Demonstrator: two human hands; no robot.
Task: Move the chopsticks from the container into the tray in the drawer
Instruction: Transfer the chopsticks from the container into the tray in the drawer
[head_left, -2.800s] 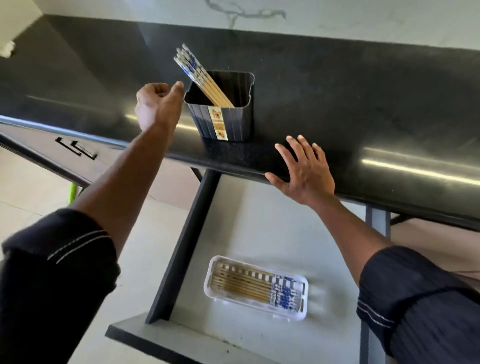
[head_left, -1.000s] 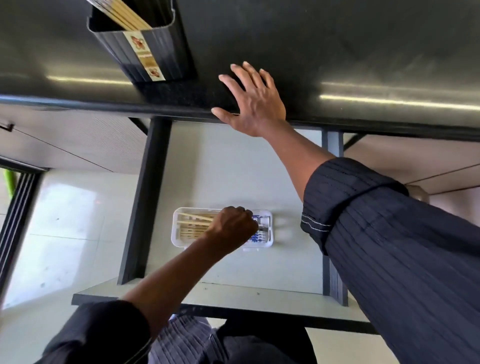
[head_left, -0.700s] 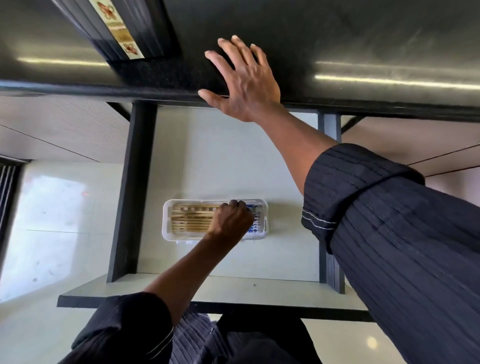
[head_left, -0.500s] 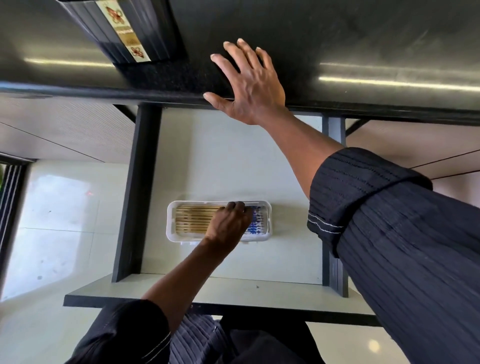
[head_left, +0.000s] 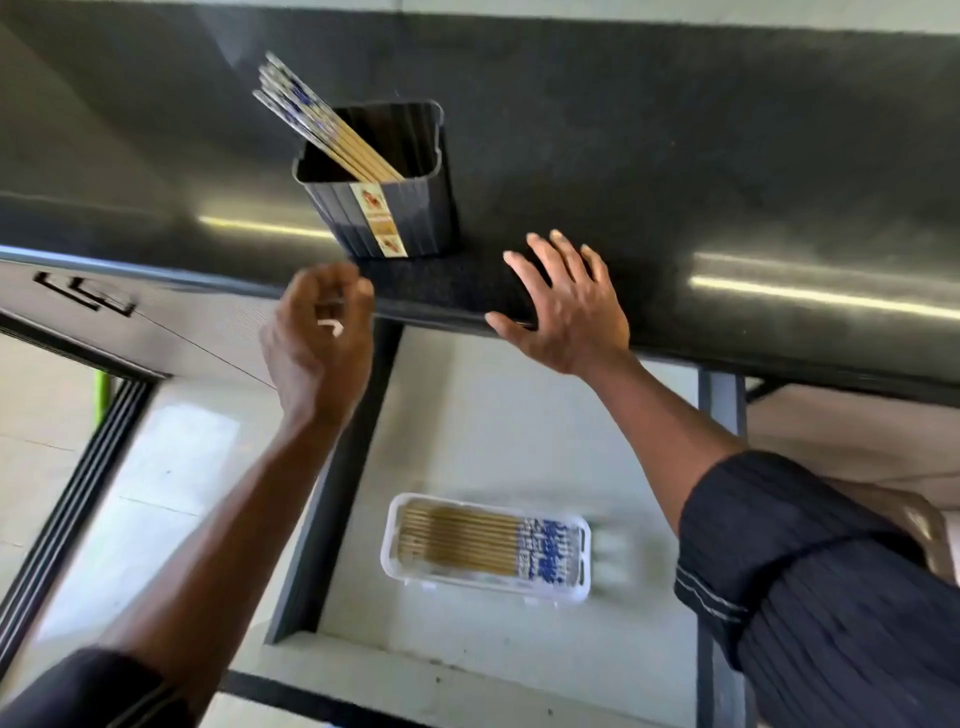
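Your left hand (head_left: 317, 338) hung in the air just below and left of the dark container (head_left: 387, 208), fingers loosely curled and holding nothing, though motion blur smeared the fingertips. Your right hand (head_left: 563, 306) lay flat with fingers spread on the front edge of the black countertop (head_left: 727, 156), just right of the container. A bundle of chopsticks (head_left: 317, 130) leaned out of the container toward its back left corner. Below, the drawer (head_left: 493, 415) stood open, and a white tray (head_left: 582, 587) on its floor held a row of chopsticks lying side by side, blue-patterned ends to the right
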